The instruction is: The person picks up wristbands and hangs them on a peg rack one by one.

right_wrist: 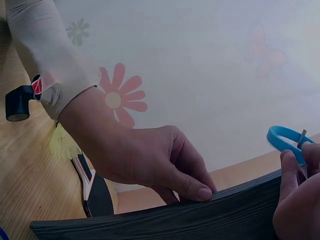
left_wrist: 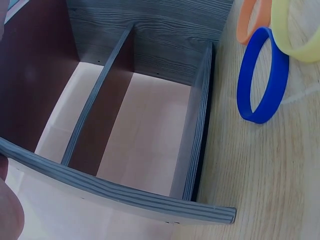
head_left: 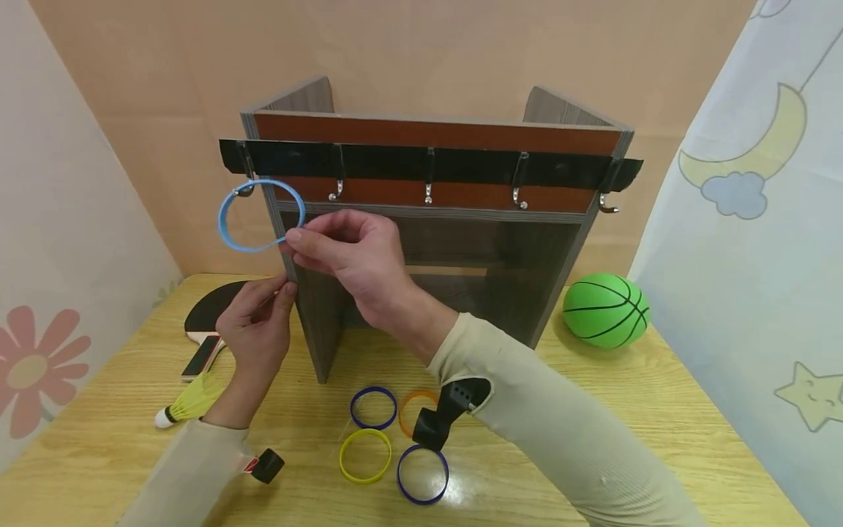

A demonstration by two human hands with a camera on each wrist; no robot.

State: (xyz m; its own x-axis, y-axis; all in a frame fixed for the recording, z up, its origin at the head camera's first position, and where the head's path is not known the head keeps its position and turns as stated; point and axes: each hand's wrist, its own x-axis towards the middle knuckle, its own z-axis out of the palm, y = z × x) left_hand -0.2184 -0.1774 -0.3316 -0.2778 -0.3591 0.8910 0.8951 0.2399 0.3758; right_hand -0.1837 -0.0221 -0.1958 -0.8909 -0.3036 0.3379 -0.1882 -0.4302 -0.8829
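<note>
My right hand (head_left: 369, 256) pinches a light blue silicone wristband (head_left: 227, 227) by its right side, thumb in front. The band is at the leftmost hook (head_left: 245, 189) of the rack; in the right wrist view the hook's tip (right_wrist: 303, 135) shows inside the loop. Lower down, my left hand (head_left: 260, 318) grips the front edge of the grey wooden shelf's left side panel (head_left: 309, 322) between thumb and fingers. On the table in front lie two dark blue wristbands (head_left: 373, 388) (head_left: 424, 503), a yellow one (head_left: 342, 461) and an orange one (head_left: 403, 417), partly covered by the right wrist camera.
A black strip (head_left: 385, 162) across the shelf's front carries several metal hooks. Right of the shelf rests a green ball (head_left: 606, 310). On the left lie a table tennis bat (head_left: 214, 307) and a yellow shuttlecock (head_left: 194, 399). Printed cloth walls (head_left: 737, 278) border the table (head_left: 560, 439).
</note>
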